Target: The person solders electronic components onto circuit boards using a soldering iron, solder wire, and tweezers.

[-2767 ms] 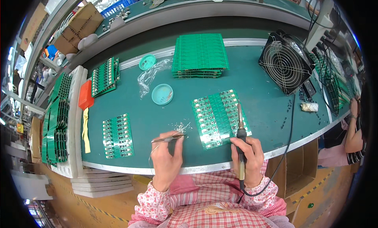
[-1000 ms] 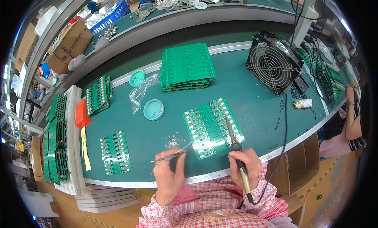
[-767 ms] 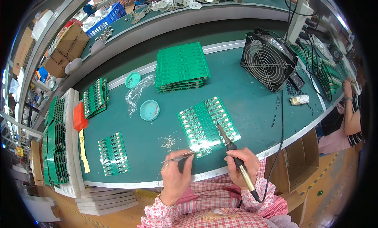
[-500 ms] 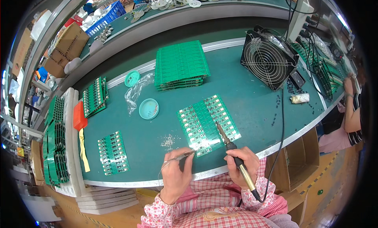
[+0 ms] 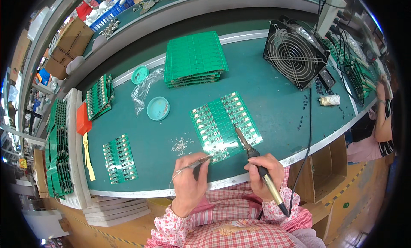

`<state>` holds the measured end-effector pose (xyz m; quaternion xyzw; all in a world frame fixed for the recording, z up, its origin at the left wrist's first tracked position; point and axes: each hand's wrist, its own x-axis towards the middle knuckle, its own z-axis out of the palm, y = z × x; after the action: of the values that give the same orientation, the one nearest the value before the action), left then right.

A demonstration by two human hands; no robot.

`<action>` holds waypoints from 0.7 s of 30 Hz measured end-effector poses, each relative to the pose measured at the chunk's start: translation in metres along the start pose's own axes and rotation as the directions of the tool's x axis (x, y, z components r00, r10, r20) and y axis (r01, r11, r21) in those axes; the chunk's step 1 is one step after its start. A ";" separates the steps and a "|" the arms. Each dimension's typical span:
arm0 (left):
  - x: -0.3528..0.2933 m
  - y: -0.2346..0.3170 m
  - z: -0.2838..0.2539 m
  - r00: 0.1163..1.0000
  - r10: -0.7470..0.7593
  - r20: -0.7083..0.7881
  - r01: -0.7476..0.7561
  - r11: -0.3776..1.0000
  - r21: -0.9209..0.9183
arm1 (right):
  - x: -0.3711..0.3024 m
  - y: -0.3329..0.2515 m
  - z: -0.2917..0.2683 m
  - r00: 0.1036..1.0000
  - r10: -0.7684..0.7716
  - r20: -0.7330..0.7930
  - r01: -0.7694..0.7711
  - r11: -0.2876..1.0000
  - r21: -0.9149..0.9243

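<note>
My left hand (image 5: 188, 181) is closed around metal tweezers (image 5: 195, 163), whose points reach the near left corner of a green circuit board panel (image 5: 223, 130). A thin wire loops beside that hand. In my right hand (image 5: 266, 176) is a soldering iron (image 5: 274, 191) with a black grip and a brass-coloured rear part. Its tip lies over the right-centre of the panel; whether it touches cannot be made out. Rows of small white and dark parts line both sides of the panel. To its left lies a scatter of tiny pale components (image 5: 182, 146).
A tall stack of green panels (image 5: 195, 55) stands behind, with a black fan (image 5: 293, 55) to its right. Leftward are a turquoise dish (image 5: 158, 108), a smaller populated panel (image 5: 120, 159) and a red box (image 5: 83, 119). The iron's cable (image 5: 309, 136) crosses the right side. Another person (image 5: 379, 119) sits at far right.
The whole view has shifted a little, so the bench things appear higher. Both hands keep their holds, and the tweezers and iron stay at nearly the same places over the panel.
</note>
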<state>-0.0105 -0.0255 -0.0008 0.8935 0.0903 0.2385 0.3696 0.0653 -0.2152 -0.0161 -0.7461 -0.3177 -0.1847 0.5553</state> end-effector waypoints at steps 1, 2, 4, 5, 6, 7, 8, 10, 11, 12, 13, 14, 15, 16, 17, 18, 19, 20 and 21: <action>0.001 0.000 0.000 1.000 -0.001 -0.015 0.000 1.000 -0.010 | -0.001 0.000 0.000 1.000 0.029 -0.005 -0.029 0.999 0.032; 0.002 0.001 0.001 1.000 -0.001 -0.030 0.000 1.000 -0.021 | -0.004 0.000 -0.001 0.999 0.034 0.000 -0.034 0.999 0.032; 0.001 0.000 0.001 1.000 0.007 -0.028 -0.008 1.000 -0.007 | -0.009 -0.001 -0.001 0.992 0.106 -0.061 -0.093 0.977 0.190; 0.001 0.000 0.001 1.000 0.004 -0.029 -0.004 1.000 -0.006 | -0.008 -0.001 -0.002 0.994 0.094 -0.063 -0.077 0.969 0.233; 0.001 0.000 0.002 1.000 0.001 -0.029 -0.001 1.000 -0.005 | -0.009 -0.001 -0.002 0.994 0.094 -0.061 -0.078 0.969 0.234; 0.000 0.001 0.001 1.000 0.000 -0.029 0.000 1.000 -0.005 | -0.011 -0.003 -0.003 0.993 0.097 -0.074 -0.070 0.951 0.301; 0.001 0.000 0.000 1.000 0.013 -0.018 -0.012 1.000 0.010 | -0.013 -0.004 -0.003 0.991 0.099 -0.086 -0.061 0.929 0.365; 0.001 0.000 -0.001 1.000 0.025 -0.007 -0.025 0.999 0.025 | -0.015 -0.006 -0.004 0.990 0.112 -0.085 -0.071 0.921 0.383; 0.001 0.001 -0.001 1.000 0.027 -0.009 -0.026 0.999 0.023 | -0.013 -0.006 -0.005 0.993 0.079 -0.083 -0.042 0.926 0.374; 0.000 0.001 -0.001 1.000 0.027 -0.012 -0.027 0.999 0.022 | -0.012 -0.006 -0.005 0.996 0.046 -0.081 -0.013 0.930 0.368; 0.000 0.000 0.000 1.000 0.028 -0.014 -0.027 0.999 0.023 | -0.012 -0.006 -0.005 0.996 0.044 -0.081 -0.011 0.929 0.369; 0.000 0.000 0.001 0.999 0.028 -0.025 -0.028 1.000 0.014 | -0.011 -0.006 -0.003 0.996 0.022 -0.085 0.012 0.925 0.380; 0.001 -0.001 0.001 0.999 0.028 -0.037 -0.028 1.000 0.006 | -0.009 -0.007 -0.002 0.996 0.000 -0.088 0.035 0.920 0.391; 0.001 -0.001 0.002 0.999 0.029 -0.041 -0.029 1.000 0.007 | -0.008 -0.007 -0.002 0.996 -0.004 -0.088 0.038 0.919 0.393; 0.001 -0.002 0.002 0.998 0.040 -0.045 -0.039 0.999 0.009 | -0.007 -0.009 -0.002 0.996 -0.009 -0.089 0.043 0.917 0.396; 0.001 -0.002 0.002 0.997 0.050 -0.050 -0.050 0.999 0.012 | -0.006 -0.009 -0.002 0.996 -0.014 -0.090 0.049 0.916 0.398; 0.001 -0.001 0.001 0.997 0.052 -0.054 -0.051 0.999 0.012 | -0.007 -0.009 -0.001 0.996 -0.018 -0.090 0.053 0.916 0.399; 0.001 -0.001 0.000 0.998 0.046 -0.033 -0.046 0.999 0.016 | -0.008 -0.009 -0.001 0.996 -0.010 -0.092 0.046 0.916 0.399; 0.000 0.000 -0.001 0.999 0.041 -0.011 -0.040 0.999 0.020 | -0.008 -0.009 -0.001 0.996 -0.002 -0.093 0.039 0.916 0.400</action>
<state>-0.0105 -0.0249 -0.0004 0.8974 0.0768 0.2502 0.3551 0.0529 -0.2170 -0.0145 -0.6039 -0.3313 -0.1552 0.7081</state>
